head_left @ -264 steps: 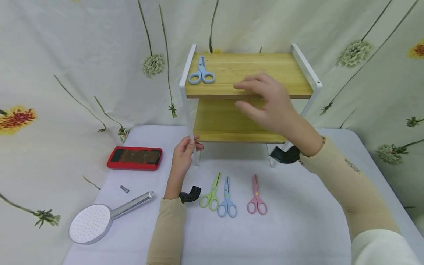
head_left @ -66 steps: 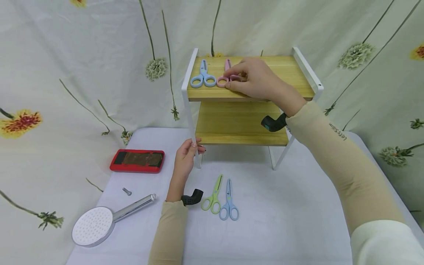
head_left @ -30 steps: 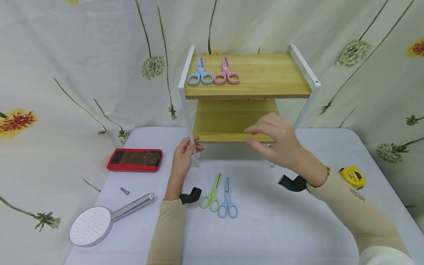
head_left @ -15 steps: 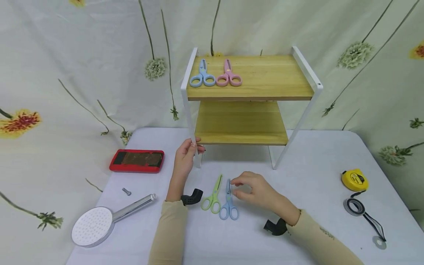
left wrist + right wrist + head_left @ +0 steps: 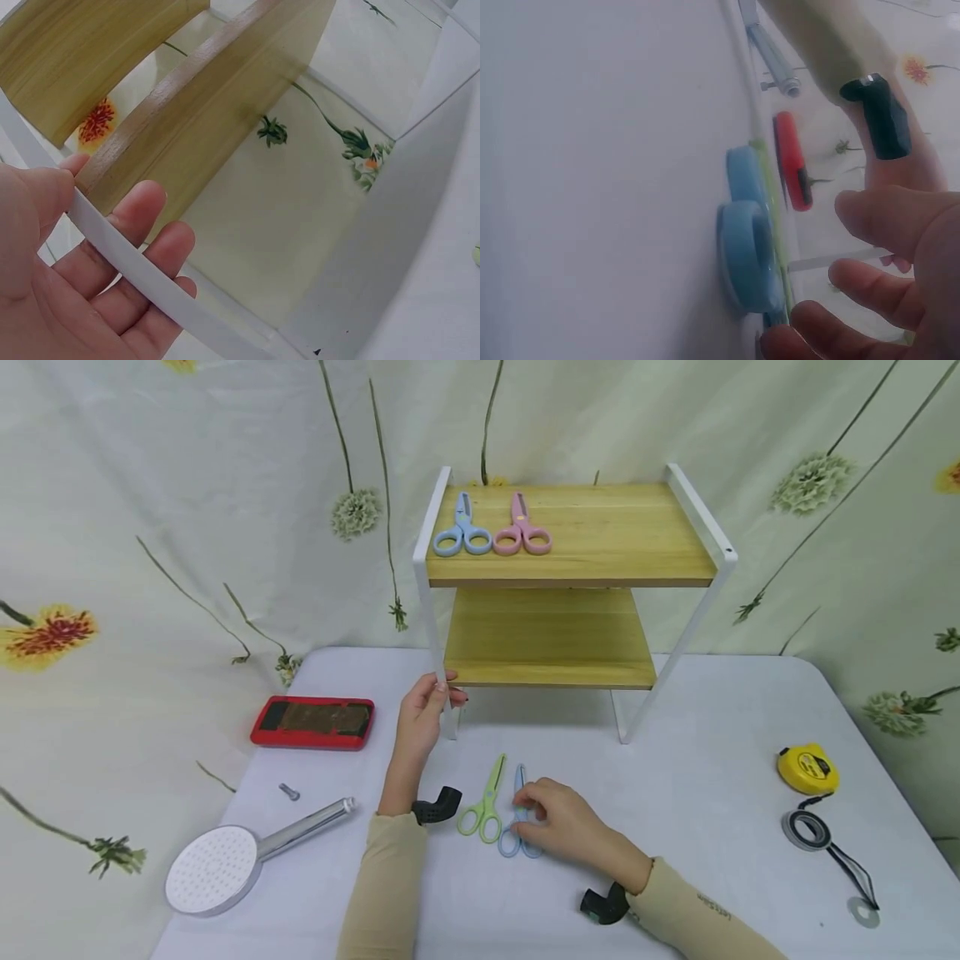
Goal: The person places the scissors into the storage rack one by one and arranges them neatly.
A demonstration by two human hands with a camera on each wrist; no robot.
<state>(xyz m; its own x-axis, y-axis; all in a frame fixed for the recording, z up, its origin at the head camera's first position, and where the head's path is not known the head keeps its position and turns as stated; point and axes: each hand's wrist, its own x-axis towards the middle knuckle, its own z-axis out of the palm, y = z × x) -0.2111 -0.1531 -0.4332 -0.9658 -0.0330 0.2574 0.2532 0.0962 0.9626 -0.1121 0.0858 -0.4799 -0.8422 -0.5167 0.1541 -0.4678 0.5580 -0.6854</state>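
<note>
Four scissors [image 5: 517, 814], two shelved

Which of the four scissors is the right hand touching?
The blue scissors on the table, beside the green pair; the right hand rests on them. The other blue pair lies on the shelf.

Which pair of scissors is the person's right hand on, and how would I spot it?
Start at the white-framed wooden shelf on the table; just in front of it two pairs of scissors lie side by side. The right hand rests on the blue scissors. Its neighbour, the green scissors, lies nearer the left hand; another blue pair lies on the top shelf.
</note>
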